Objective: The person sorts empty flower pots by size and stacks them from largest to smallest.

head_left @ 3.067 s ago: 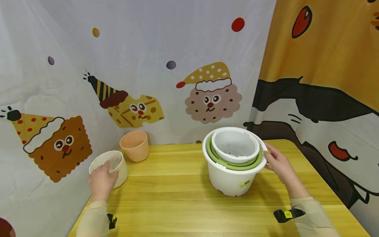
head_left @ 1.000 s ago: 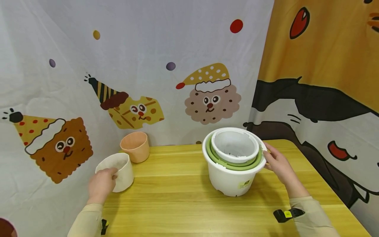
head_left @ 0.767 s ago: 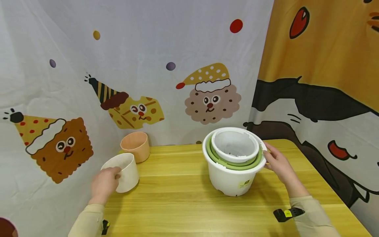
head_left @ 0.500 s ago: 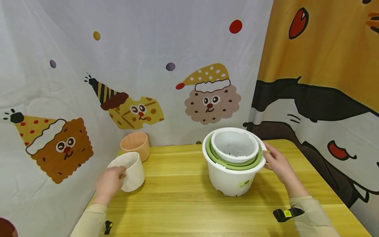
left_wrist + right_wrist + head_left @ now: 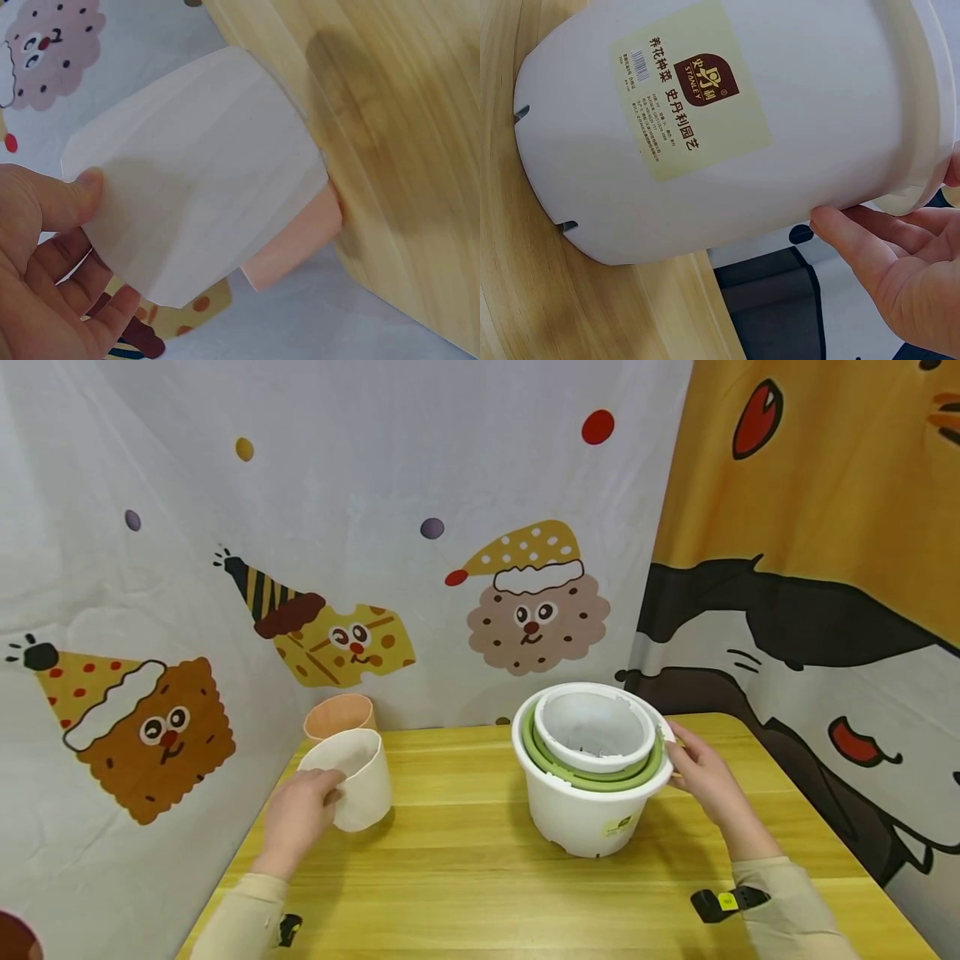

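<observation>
In the head view my left hand (image 5: 298, 814) pinches the rim of a small cream flower pot (image 5: 366, 793), fingers inside and thumb outside. That pot looks raised off the table, tilted slightly. Behind it stands a peach flower pot (image 5: 339, 714), its lower part hidden. Over on the right, a large white flower pot (image 5: 573, 822) stands upright with a green pot (image 5: 600, 784) and a smaller white pot (image 5: 596, 727) nested inside. My right hand (image 5: 708, 781) grips the large pot's right rim. A label (image 5: 690, 90) shows on its wall in the right wrist view.
All of this is on a yellow wood-grain table (image 5: 450, 877). A cartoon-printed cloth (image 5: 420, 460) hangs along the back and left edges, and an orange, black and white printed cloth (image 5: 825, 510) hangs at the right.
My left hand has carried the cream pot rightward from the table's left edge, lately upward too, so it now covers part of the peach pot. The right hand and nested pots have stayed put.
</observation>
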Available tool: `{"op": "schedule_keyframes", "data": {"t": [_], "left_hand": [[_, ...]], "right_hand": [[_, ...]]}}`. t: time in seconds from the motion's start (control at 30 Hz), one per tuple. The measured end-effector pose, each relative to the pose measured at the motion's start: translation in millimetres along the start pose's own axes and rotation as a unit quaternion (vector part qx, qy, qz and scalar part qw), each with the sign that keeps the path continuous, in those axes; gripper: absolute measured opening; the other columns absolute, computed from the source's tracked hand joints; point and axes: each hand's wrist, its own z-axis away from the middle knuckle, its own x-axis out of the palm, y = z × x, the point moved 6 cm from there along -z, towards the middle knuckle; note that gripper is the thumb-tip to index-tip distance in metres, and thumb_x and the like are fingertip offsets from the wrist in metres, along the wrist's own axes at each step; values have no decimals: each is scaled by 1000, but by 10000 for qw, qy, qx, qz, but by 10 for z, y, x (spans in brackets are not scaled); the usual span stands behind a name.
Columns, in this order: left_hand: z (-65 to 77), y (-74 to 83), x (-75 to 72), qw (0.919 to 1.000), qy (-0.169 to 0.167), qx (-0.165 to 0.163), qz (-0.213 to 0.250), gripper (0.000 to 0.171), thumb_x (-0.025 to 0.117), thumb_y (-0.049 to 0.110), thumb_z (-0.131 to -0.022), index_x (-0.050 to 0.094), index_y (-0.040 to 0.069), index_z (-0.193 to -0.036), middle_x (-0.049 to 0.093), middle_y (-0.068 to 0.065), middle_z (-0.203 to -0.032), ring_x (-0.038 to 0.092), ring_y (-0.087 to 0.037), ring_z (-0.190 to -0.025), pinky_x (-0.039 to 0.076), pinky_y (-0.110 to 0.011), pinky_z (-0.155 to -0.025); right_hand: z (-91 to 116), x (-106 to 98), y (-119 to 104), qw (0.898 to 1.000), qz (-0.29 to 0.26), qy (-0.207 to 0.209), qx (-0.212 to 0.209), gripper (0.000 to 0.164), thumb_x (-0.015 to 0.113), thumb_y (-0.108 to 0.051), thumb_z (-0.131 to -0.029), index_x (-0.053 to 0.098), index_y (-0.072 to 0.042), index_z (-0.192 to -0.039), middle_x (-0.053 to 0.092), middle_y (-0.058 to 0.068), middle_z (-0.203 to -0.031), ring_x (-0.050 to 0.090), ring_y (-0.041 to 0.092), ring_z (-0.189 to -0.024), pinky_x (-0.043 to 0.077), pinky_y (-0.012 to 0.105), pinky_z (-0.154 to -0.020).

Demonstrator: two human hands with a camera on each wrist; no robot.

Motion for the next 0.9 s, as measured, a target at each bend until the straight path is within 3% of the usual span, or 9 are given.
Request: {"op": "schedule_keyframes", "data": {"t": [0.4,0.9], "left_hand": [[-79,268,-64,9986,314,429,69,30,85,-7,-66,69,10,-86,56,2,-68,53,-23,-64,43,-39,-56],[-225,586,-90,9927,682,955,282,32,87,-6,-63,70,9,-85,62,-2,-73,55,-25,-66,48,-41,-60]], "right_hand": [[0,-3,13,10000,-61,9,-8,62,39,-35,-107,21,-5,-157,37,31,-145,55,-2,-94,54,21,-79],[11,-3,3,9999,-125,-18,-15,61,39,-34,-107,21,-5,-157,37,31,-145,57,1,-95,54,22,-80]]}}
